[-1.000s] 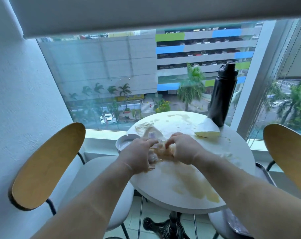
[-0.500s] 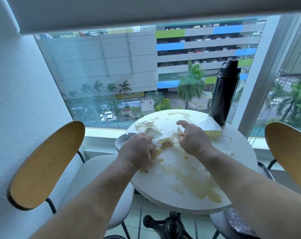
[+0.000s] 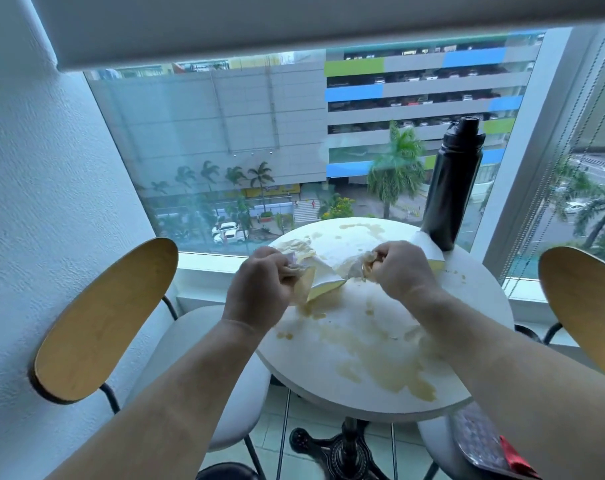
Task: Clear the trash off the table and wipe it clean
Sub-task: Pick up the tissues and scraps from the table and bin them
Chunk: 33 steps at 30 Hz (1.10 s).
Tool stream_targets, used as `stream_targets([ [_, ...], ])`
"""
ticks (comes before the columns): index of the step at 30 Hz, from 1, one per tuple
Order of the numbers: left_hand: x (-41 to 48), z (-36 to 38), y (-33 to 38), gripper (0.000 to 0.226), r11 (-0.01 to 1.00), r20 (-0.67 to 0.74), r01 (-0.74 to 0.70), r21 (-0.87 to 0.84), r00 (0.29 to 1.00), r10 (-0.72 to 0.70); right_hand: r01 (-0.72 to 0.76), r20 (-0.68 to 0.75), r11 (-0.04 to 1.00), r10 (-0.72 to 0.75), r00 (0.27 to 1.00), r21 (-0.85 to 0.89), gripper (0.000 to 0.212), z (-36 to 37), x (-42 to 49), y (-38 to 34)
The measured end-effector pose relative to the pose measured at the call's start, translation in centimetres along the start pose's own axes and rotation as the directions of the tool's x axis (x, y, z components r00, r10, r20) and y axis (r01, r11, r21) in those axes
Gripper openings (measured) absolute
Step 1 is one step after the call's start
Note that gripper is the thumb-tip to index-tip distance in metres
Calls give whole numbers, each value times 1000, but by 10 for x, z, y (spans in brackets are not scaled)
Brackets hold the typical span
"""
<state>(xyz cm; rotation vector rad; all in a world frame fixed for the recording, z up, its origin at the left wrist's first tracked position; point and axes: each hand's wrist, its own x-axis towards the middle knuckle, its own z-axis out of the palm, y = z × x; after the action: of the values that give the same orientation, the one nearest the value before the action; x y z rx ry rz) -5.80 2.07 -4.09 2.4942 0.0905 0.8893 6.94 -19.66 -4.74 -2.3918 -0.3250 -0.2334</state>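
A round white table [image 3: 467,344] is smeared with yellowish-brown spill [image 3: 387,368] across its near half. My left hand [image 3: 263,289] grips crumpled stained tissue [image 3: 301,268] at the table's left edge. My right hand [image 3: 401,271] grips another wad of soiled paper [image 3: 358,268] near the middle back. Between the hands lies a white paper cup piece with a yellow inside [image 3: 323,282]. A second crumpled tissue [image 3: 296,244] lies behind my left hand. Another white and yellow paper piece [image 3: 432,259] lies behind my right hand.
A tall black bottle [image 3: 450,188] stands at the table's back right, by the window. Wooden-backed chairs stand left [image 3: 103,320] and right [image 3: 585,306]. A red and grey object [image 3: 491,448] lies on the right seat. A wall is at the left.
My hands have moved apart and farther back on the table, each with a wad of paper. The cup piece now lies exposed between them.
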Motion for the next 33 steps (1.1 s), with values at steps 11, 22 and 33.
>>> stream_targets([
  [11, -14, -32, -18, 27, 791, -40, 376, -483, 892, -449, -65, -54, 797, 121, 991, 600, 16, -5, -4, -48],
  [22, -54, -99, -81, 5, 648, 12, 437, -623, 834, -551, -6, 6, 711, 2, 1000, 703, 32, 56, -55, -121],
  [33, -144, -152, -162, 17, 648, 41, 571, -505, 766, -642, -29, 119, 781, -58, 991, 623, 22, 165, -166, -193],
])
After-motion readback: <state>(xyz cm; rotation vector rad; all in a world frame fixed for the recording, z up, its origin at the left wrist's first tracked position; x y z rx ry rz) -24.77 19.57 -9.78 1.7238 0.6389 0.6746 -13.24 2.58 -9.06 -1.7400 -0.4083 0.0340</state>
